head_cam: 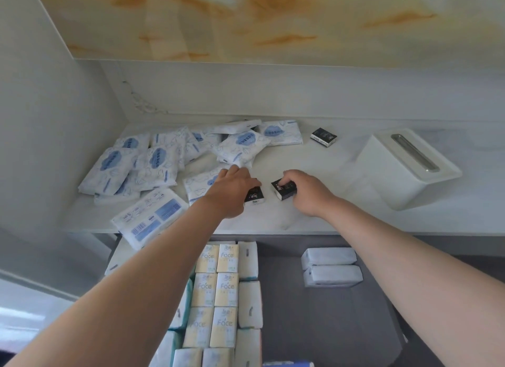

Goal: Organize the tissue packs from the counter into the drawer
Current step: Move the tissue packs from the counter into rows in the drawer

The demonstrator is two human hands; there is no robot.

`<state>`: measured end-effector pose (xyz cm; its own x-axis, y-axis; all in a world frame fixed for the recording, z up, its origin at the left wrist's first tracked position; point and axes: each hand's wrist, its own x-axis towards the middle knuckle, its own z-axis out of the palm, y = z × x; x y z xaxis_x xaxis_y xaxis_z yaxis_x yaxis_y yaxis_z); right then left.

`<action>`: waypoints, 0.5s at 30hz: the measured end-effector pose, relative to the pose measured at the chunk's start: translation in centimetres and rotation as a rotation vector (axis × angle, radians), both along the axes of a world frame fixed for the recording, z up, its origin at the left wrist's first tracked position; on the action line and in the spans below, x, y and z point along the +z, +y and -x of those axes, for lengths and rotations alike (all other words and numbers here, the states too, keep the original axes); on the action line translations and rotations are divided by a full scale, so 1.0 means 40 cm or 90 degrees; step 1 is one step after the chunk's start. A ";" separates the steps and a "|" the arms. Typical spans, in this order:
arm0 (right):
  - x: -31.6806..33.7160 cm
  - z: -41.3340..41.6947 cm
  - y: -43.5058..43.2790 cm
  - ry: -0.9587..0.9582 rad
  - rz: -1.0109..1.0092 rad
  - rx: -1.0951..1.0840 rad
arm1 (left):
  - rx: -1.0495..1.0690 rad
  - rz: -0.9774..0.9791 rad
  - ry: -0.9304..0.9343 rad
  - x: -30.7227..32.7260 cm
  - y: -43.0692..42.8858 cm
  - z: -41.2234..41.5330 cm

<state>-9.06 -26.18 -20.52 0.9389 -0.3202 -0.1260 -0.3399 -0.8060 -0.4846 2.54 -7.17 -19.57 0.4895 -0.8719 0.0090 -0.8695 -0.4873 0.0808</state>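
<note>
Your left hand (232,192) grips one black pack (254,196) and your right hand (306,193) pinches a second black pack (284,189). Below your wrists, yellow packs (216,286) read "Face".

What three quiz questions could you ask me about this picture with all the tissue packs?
1. True or false: the right hand grips a small black pack.
2. Where are the yellow Face packs? A) on the counter B) in the drawer C) inside the white box
3. How many small black packs are on the counter in all, counting any under a hand?

Key: 1 true; 2 B; 3 three.
</note>
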 end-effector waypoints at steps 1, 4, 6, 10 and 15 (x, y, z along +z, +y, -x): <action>0.000 0.001 -0.004 -0.008 -0.004 -0.010 | -0.003 0.014 0.029 -0.002 0.000 -0.001; -0.001 0.014 -0.007 -0.011 -0.024 -0.023 | 0.027 0.009 0.087 -0.010 -0.002 -0.003; -0.008 0.025 -0.004 -0.015 -0.018 -0.027 | 0.043 0.020 0.077 -0.016 -0.006 -0.004; -0.014 0.047 -0.006 -0.017 0.044 -0.044 | 0.082 0.009 0.030 -0.030 -0.007 0.002; 0.001 0.076 -0.018 0.049 0.109 -0.069 | 0.059 0.000 0.012 -0.031 -0.020 0.030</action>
<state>-12.10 -26.91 -20.48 0.8877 -0.4412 -0.1313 -0.4594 -0.8310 -0.3135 1.35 -7.98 -20.82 0.5684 -0.8228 -0.0007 -0.8189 -0.5658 0.0962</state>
